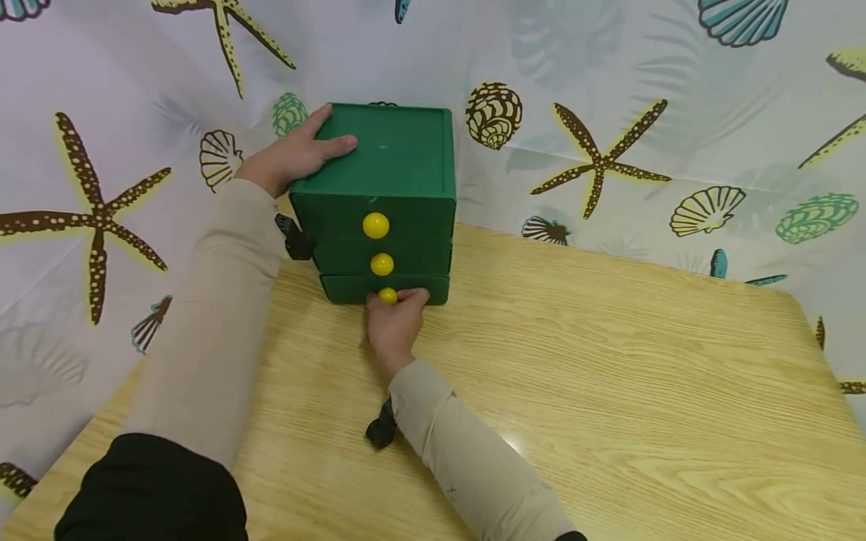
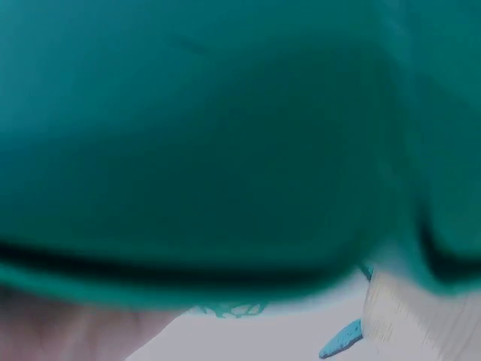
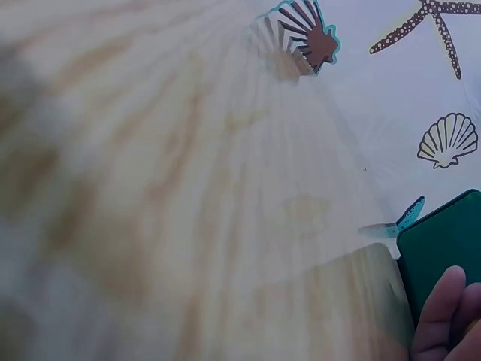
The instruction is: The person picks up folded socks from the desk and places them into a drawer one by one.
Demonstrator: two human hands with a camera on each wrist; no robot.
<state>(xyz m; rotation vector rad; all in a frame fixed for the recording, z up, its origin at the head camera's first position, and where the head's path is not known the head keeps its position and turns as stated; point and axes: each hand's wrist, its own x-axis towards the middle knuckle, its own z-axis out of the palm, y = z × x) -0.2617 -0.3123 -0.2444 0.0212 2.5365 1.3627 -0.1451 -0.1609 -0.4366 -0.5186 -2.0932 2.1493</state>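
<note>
A green chest of three drawers [image 1: 389, 188] with yellow round knobs stands at the back of the wooden table [image 1: 609, 376]. My left hand [image 1: 294, 154] rests on its top left corner, thumb on the lid and fingers along the side. My right hand [image 1: 394, 323] pinches the bottom drawer's yellow knob [image 1: 388, 296]. The top knob [image 1: 375, 225] and middle knob [image 1: 382, 264] are free. The left wrist view is filled by the blurred green chest [image 2: 225, 150]. In the right wrist view a fingertip [image 3: 440, 312] lies against the green chest's edge [image 3: 443, 248].
A sheet printed with starfish and shells [image 1: 643, 113] hangs behind and to the left of the table. The table's right edge [image 1: 822, 353] curves down at the far right. Black straps sit at both wrists.
</note>
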